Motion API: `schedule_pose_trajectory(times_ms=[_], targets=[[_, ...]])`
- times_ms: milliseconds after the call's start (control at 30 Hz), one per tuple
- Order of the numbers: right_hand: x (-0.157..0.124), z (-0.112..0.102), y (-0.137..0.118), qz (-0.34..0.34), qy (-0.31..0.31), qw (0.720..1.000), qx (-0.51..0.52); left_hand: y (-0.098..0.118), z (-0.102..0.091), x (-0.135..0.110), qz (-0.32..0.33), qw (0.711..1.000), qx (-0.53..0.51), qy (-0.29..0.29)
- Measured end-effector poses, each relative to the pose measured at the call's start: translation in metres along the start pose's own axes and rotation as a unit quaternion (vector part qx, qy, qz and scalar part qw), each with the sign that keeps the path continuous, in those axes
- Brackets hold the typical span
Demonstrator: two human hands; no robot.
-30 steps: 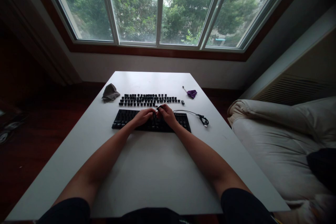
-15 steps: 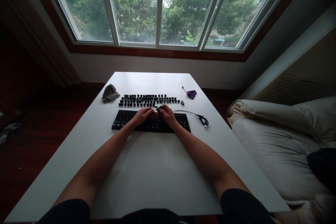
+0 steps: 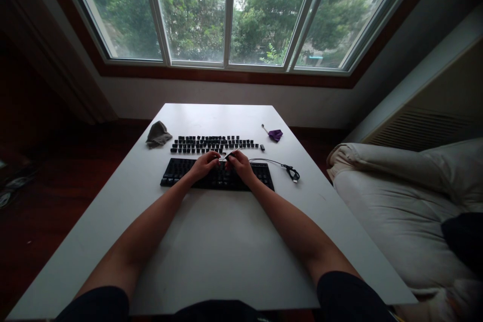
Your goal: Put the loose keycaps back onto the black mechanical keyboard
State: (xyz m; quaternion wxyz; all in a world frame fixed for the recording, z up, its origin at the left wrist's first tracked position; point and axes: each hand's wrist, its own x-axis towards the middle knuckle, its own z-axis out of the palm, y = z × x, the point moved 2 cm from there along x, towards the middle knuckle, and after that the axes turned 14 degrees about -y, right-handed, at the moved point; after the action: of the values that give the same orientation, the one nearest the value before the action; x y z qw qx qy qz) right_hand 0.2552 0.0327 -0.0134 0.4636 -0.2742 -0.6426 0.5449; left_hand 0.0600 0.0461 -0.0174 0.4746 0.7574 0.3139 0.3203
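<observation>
A black keyboard (image 3: 177,171) lies across the white table, and both my hands are over its upper middle part. My left hand (image 3: 206,163) has its fingers pinched together near the keyboard's far edge; what they hold is too small to make out. Close to its right, my right hand (image 3: 239,165) is closed on a small black piece (image 3: 229,156) that looks like a keycap. A thin pale wire-like thing (image 3: 237,149) shows at my right fingertips. Beyond the keyboard stand rows of loose black keycaps (image 3: 198,144).
A grey cloth (image 3: 158,135) lies at the far left. On the far right are a purple cloth (image 3: 275,135) and a thin stick (image 3: 265,129). The keyboard's coiled cable (image 3: 292,173) rests right of it. A sofa (image 3: 396,196) stands beside the table (image 3: 211,251).
My fingers have shifted slightly, and the pale thin thing now shows more plainly above my right fingertips. The keyboard and the keycap rows have not moved.
</observation>
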Motion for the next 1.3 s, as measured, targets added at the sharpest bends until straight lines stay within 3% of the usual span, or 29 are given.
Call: schedule_pose_trajectory(times_ms=[267, 700, 933, 1300], targets=[[0.000, 0.000, -0.001, 0.007, 0.019, 1.000, 0.004, 0.006, 0.001, -0.002, -0.029, 0.995, 0.065, 0.068], [-0.001, 0.001, -0.006, 0.015, 0.034, 0.999, 0.004, 0.024, -0.003, 0.001, -0.003, 0.971, 0.224, 0.080], [0.000, -0.001, -0.003, 0.007, 0.037, 0.999, 0.002, 0.026, -0.003, 0.032, -0.026, 0.939, 0.331, 0.093], [-0.001, 0.000, -0.004, 0.000, 0.030, 1.000, -0.005, 0.005, 0.003, 0.092, -0.094, 0.885, 0.454, 0.035]])
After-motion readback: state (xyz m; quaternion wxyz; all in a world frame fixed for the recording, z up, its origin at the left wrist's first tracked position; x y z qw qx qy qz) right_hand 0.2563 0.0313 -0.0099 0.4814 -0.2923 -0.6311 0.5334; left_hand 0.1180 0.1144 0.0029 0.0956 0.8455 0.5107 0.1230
